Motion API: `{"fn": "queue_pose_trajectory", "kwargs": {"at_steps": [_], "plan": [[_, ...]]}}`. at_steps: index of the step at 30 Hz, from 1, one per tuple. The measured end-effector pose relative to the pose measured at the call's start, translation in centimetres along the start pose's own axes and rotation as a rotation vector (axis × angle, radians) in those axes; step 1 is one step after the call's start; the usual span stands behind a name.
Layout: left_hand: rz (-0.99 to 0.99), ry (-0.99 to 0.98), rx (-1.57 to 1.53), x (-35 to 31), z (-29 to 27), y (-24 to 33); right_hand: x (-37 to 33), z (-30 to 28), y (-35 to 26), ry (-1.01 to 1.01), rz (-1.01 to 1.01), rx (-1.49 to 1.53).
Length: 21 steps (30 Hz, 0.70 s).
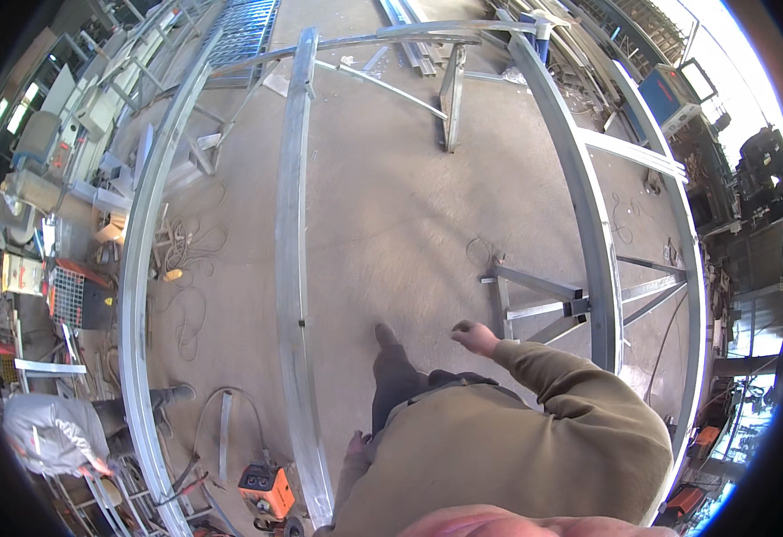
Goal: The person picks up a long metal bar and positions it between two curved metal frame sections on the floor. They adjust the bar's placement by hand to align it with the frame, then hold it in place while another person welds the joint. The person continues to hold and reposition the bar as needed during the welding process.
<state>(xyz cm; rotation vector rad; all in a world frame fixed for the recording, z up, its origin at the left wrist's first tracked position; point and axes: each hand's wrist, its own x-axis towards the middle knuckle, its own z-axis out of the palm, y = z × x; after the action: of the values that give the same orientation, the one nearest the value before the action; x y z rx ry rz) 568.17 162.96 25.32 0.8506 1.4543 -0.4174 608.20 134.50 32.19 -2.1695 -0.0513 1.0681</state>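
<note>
My right hand (478, 338) is out in front of my body with its fingers curled. A dark patch shows at the fingertips; whether it is a held object I cannot make out. Below it and to the left, my left hand (357, 442) hangs at my side, partly hidden by my sleeve, and its fingers do not show well. A long galvanized steel beam (291, 224) runs away from me just left of my left hand. On my right, another long steel beam (579, 197) is the nearest thing to my right hand, with a small gap between.
Angled steel braces (544, 309) stand beside the right beam. An outer beam (144, 233) runs along the left. An orange machine (266, 490) with cables sits on the floor at lower left. Another person (56, 434) in grey bends at the far left. Metal profiles (414, 36) lie ahead.
</note>
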Motion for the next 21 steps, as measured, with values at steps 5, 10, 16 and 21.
{"fn": "queue_pose_trajectory", "kwargs": {"at_steps": [5, 10, 16, 21], "plan": [[0.287, -0.209, 0.59, 3.3, 4.7, 13.8, 5.5, -5.5, 3.8, 0.212, 0.169, 0.243], [0.604, -0.354, 1.027, 5.2, 8.2, 24.6, 8.8, -11.4, 4.6, 0.341, 0.413, 0.299], [0.098, -0.16, 0.654, 9.9, 13.8, 35.7, 16.1, -18.9, -1.6, 0.435, 0.336, 0.522], [0.031, -0.105, 0.326, 13.8, 21.8, 45.4, 29.5, -29.4, -8.9, 0.475, 0.242, 0.603]]}}
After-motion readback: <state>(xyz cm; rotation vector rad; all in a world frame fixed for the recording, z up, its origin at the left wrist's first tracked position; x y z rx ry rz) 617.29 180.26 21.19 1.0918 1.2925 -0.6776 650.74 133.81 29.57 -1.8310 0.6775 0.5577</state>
